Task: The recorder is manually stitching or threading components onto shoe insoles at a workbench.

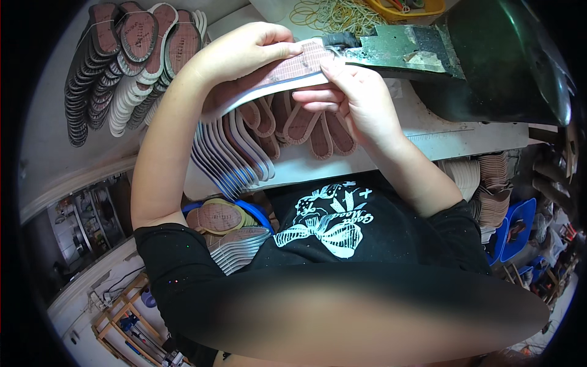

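A pinkish insole (282, 71) with a white and blue edge lies under both my hands, its tip against the black end of a green machine arm (397, 50). My left hand (247, 52) grips the insole from the far side, thumb on its upper face. Between thumb and forefinger, my right hand (361, 92) pinches the near edge close to the tip, with the other fingers loosely extended beneath. The spot where the tip meets the machine is partly hidden by my right fingers.
Stacked insoles (116, 67) stand at the far left; a fanned row of insoles (229, 156) lies below my hands on the white table (428, 144). Yellow cord (336, 18) is heaped behind. The machine's dark green body (507, 61) fills the right. A blue bin (518, 229) stands lower right.
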The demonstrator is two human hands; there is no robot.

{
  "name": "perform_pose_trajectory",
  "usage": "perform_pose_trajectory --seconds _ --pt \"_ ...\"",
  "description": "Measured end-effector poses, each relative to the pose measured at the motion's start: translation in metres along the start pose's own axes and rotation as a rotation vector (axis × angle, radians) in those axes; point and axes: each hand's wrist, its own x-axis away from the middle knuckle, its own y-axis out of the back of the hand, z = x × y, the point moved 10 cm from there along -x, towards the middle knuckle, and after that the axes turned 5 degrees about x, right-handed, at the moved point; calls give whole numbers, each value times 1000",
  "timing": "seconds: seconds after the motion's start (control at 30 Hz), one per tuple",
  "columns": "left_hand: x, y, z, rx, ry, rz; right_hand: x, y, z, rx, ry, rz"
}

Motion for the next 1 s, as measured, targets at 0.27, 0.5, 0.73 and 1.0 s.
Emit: perform_pose_trajectory --seconds 0.27,0.5,0.73,1.0 --pt "10 -11 -1 85 31 -10 -2 4 1 57 50 -14" --pt "18 -20 17 262 156 -64 -3 4 2 68 76 -31" --pt "23 -39 15 577 266 -132 -7 12 0 82 20 42" --pt "20 -32 20 603 283 -165 52 2 -5 433 -306 334"
